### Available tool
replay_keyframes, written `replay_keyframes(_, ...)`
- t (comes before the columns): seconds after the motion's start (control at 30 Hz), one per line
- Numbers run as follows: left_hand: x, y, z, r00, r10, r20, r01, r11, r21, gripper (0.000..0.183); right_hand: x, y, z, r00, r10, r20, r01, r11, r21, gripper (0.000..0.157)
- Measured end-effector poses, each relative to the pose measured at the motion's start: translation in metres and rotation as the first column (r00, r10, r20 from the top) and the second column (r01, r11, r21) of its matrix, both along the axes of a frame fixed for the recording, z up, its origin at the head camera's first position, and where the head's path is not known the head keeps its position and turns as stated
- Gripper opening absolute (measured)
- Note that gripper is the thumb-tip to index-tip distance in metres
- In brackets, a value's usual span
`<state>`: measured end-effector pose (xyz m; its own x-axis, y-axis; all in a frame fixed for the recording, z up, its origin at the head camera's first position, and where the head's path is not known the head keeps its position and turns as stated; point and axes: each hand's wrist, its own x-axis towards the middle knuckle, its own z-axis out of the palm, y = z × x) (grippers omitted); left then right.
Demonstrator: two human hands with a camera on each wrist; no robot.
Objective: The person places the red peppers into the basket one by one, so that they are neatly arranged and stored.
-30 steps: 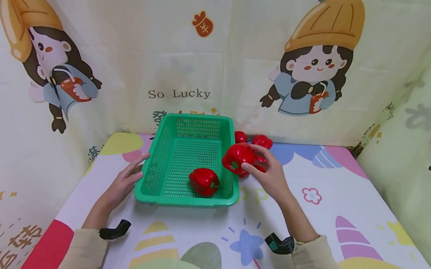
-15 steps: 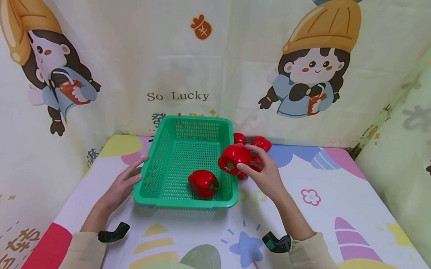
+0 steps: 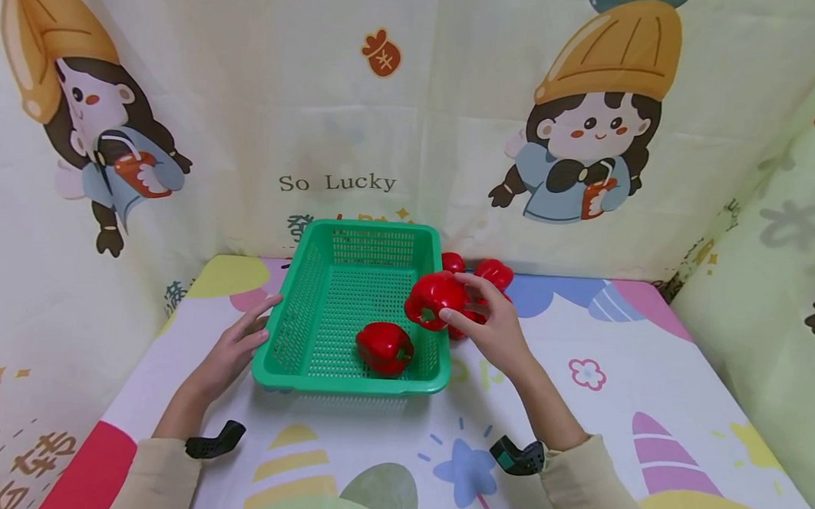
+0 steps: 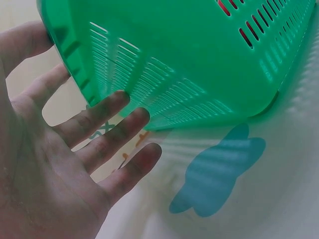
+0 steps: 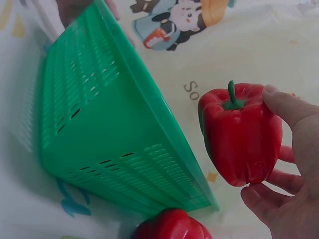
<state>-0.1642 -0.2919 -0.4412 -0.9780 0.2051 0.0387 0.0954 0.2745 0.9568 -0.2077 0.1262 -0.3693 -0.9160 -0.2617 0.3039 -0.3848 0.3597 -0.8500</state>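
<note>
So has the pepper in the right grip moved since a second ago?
Yes. In the head view, the held pepper has shifted left relative to the green basket's right rim, reaching further in across it.

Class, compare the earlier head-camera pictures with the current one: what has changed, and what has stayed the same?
The right hand has moved left, carrying the held pepper further across the right rim of the green basket in the head view. Nothing was newly gripped or let go. The left hand still touches the basket's left side; the pepper inside stayed put.
</note>
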Motion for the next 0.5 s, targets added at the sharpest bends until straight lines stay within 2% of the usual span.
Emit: replay_keyframes(0.5, 0.0003, -0.0020, -0.0003, 0.999, -0.027, -0.021, 0.027, 0.999, 0.022, 0.054, 0.0019, -0.0028, 0.0028, 1.000, 0.003, 0.001, -0.003, 1.000, -0.005, 0.061)
